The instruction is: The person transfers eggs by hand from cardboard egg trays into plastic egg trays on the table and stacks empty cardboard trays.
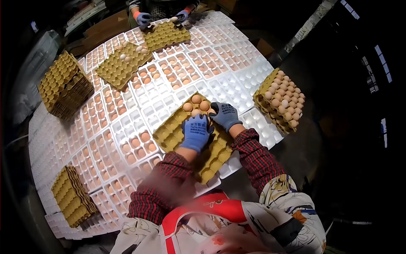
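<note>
A yellow-brown egg tray (169, 132) lies at an angle over the white plastic trays in front of me. At its far corner sit several eggs (196, 99); many of its other cups hold nothing. My left hand (197, 132), in a blue and dark glove, reaches over this tray with its fingers curled down at the eggs, its palm hiding what lies beneath. From the right, my right hand (225, 115), gloved alike, has its fingers closed around an egg (211, 112) beside the left fingertips.
White trays (154, 112) cover the table, many with eggs. A tray stack topped with eggs (282, 99) stands right; stacked egg trays (65, 86) and more trays (72, 197) stand left. Across the table, a person's gloved hands (182, 17) are at another tray (167, 36).
</note>
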Demonstrator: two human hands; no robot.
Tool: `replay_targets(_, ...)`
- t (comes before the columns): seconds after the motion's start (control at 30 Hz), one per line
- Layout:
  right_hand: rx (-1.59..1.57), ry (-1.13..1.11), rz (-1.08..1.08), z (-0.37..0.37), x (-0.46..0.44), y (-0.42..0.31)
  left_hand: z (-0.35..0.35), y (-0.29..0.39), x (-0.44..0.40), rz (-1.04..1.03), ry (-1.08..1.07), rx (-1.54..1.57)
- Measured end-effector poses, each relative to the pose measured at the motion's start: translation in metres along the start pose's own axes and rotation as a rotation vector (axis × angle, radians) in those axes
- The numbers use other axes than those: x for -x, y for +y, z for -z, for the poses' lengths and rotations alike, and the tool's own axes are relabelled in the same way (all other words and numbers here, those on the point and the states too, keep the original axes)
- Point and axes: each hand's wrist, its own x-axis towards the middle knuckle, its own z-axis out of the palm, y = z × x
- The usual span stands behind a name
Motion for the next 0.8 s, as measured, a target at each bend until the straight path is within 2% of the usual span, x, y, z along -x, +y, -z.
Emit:
replay_targets(0.07, -0.061, 0.018, 0.023, 0.005, -0.003, 0.015, -0.022, 0.007, -0.012, 0.065, -0.023, -0.119)
replay_targets(0.13, -0.937, 0.006, -0.119, 0.017, -0.002, 0.038, -0.033, 0.006, -0.015, 0.041, 0.110, -0.225)
replay_targets(0.17, -1.370, -0.007, -0.201, 0.019, -0.005, 0.045, -0.033, 0.004, -0.017, 0.053, 0.112, -0.231)
replay_targets(0.2, -1.401, -0.090, -0.160, 0.012, -0.010, 0.046, -0.035, 0.003, -0.016, 0.081, 0.105, -0.130)
replay_targets(0.23, -1.107, -0.033, -0.043, -0.008, -0.016, 0.044, -0.032, 0.003, -0.015, 0.104, 0.094, -0.029)
replay_targets(0.27, -0.606, 0.005, 0.040, -0.006, -0.016, 0.033, -0.019, 0.002, -0.015, 0.123, 0.040, 0.094)
replay_targets(0.3, -0.100, 0.038, 0.121, -0.002, -0.014, 0.023, -0.003, -0.003, -0.007, 0.061, 0.178, 0.294)
replay_targets(0.33, -0.081, 0.004, 0.054, 0.005, -0.008, 0.013, -0.011, -0.021, -0.006, 0.064, 0.281, 0.547)
replay_targets(0.37, 0.117, -0.011, 0.079, 0.002, -0.006, 0.007, -0.009, -0.033, -0.007, 0.063, 0.377, 0.802)
replay_targets(0.43, 0.289, 0.012, 0.125, -0.006, -0.005, -0.002, 0.000, -0.054, -0.011, 0.456, 0.114, 1.341)
replay_targets(0.47, 0.214, 0.000, 0.128, -0.005, -0.004, 0.003, 0.001, -0.056, -0.021, 0.344, 0.064, 1.096)
replay_targets(0.5, 0.137, 0.001, 0.135, -0.002, -0.009, 0.008, -0.002, -0.049, -0.026, 0.160, 0.159, 0.602)
replay_targets(0.53, -0.045, 0.009, 0.131, 0.001, -0.012, 0.016, 0.000, -0.033, -0.030, 0.179, 0.113, 0.333)
replay_targets(0.57, -0.359, -0.003, 0.122, 0.009, -0.012, 0.025, -0.001, -0.021, -0.032, 0.198, 0.065, 0.065)
replay_targets(0.6, -0.875, -0.018, 0.054, 0.007, -0.016, 0.035, -0.014, -0.019, -0.038, 0.233, 0.003, -0.127)
replay_targets(0.63, -1.387, -0.041, -0.027, 0.011, -0.016, 0.034, -0.015, -0.020, -0.041, 0.238, 0.004, -0.123)
replay_targets(0.67, -1.574, -0.121, -0.076, 0.016, -0.015, 0.036, -0.017, -0.023, -0.045, 0.247, -0.011, -0.089)
replay_targets(0.7, -1.583, -0.191, -0.094, 0.019, -0.021, 0.034, -0.017, -0.027, -0.045, 0.253, -0.027, -0.059)
replay_targets(0.73, -1.231, -0.263, -0.139, 0.018, -0.034, 0.029, -0.008, -0.034, -0.039, 0.197, 0.031, 0.134)
replay_targets(0.77, -0.875, -0.322, -0.169, 0.014, -0.048, 0.023, 0.002, -0.044, -0.030, 0.132, 0.185, 0.362)
replay_targets(0.8, -0.305, -0.131, 0.094, 0.002, -0.057, 0.014, 0.011, -0.058, -0.026, 0.230, 0.139, 0.705)
